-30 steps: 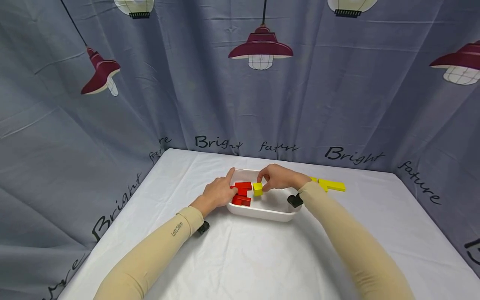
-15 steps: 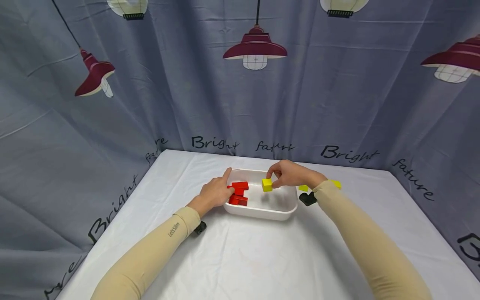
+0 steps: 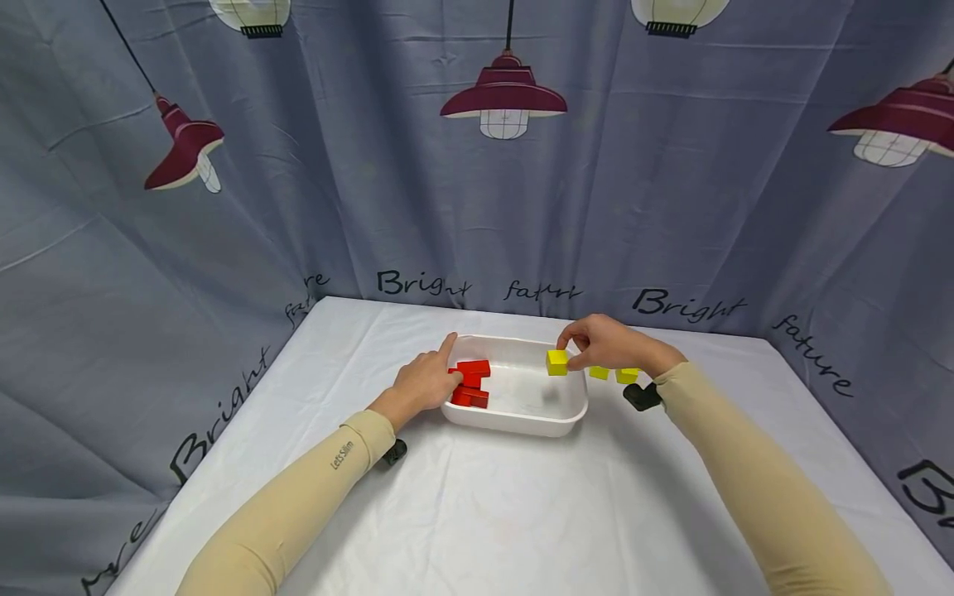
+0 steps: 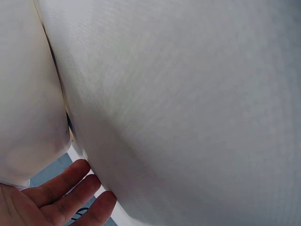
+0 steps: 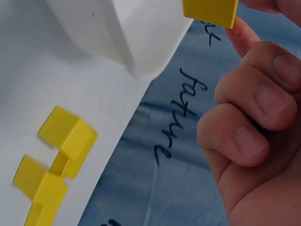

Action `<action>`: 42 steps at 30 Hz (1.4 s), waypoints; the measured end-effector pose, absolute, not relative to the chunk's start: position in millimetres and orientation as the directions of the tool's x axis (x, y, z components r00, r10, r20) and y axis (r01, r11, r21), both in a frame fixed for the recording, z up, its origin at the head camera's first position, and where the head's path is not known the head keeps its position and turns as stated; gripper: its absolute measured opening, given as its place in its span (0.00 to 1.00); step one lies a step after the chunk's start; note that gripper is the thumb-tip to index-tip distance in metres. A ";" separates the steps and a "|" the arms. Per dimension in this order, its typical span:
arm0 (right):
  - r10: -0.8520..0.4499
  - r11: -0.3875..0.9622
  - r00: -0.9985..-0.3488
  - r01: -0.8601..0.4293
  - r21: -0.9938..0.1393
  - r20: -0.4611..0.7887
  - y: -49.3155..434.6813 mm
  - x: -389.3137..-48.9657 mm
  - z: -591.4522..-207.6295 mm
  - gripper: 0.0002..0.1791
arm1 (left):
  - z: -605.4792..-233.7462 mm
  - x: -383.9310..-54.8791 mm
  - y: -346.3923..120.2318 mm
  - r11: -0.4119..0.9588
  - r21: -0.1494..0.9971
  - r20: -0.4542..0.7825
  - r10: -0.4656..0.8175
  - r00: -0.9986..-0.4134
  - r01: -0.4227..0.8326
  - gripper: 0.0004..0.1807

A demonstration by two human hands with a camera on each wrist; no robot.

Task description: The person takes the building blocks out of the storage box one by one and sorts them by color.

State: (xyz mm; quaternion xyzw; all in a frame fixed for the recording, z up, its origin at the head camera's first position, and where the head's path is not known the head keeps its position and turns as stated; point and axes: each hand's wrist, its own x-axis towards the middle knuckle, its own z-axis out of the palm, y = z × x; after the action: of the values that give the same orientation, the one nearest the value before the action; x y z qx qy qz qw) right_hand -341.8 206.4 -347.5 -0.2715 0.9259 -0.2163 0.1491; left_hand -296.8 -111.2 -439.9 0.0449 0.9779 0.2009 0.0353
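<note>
My right hand (image 3: 607, 342) pinches a yellow block (image 3: 556, 362) between thumb and index finger, raised above the right part of a white plastic tray (image 3: 514, 424). In the right wrist view the same yellow block (image 5: 210, 10) shows at the top edge, the other fingers curled below it. My left hand (image 3: 423, 382) holds the tray's left wall, thumb over the rim, index finger stretched along it. Three fingertips (image 4: 104, 200) touch the tray's outside in the left wrist view. Several red blocks (image 3: 473, 369) lie inside at the left end, partly hidden by the thumb.
Several yellow blocks (image 5: 61, 136) lie on the white tablecloth (image 3: 507, 505) to the right of the tray, partly covered by the right hand in the head view. A grey curtain (image 3: 387, 182) hangs behind the table's far edge. Black wrist cameras (image 3: 643, 397) sit below both wrists.
My right hand has lifted the yellow block from beside the red blocks and carried it right, toward the tray's right wall. My left hand stays on the tray.
</note>
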 end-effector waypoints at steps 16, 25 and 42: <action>-0.466 0.799 -0.876 -0.358 -0.483 -0.122 254.0 -339.1 -345.8 0.18 | -440.4 -295.8 -114.7 0.916 0.396 -0.043 0.097 -0.994 0.072 0.41; -0.415 0.808 -0.905 -0.320 -0.495 -0.092 283.7 -345.6 -355.8 0.21 | -440.6 -295.3 -116.0 0.919 0.386 -0.035 0.100 -0.994 0.079 0.41; -0.268 0.832 -0.954 -0.157 -0.532 -0.137 333.6 -347.9 -381.4 0.25 | -440.3 -297.3 -114.8 0.915 0.395 -0.041 0.107 -0.993 0.082 0.41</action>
State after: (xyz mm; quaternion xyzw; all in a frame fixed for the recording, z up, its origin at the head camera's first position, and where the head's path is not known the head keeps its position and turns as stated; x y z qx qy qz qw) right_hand -347.9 333.6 -381.4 -0.1117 0.9514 -0.2676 0.1034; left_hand -297.3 -114.8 -440.3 0.0483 0.9781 0.2002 0.0310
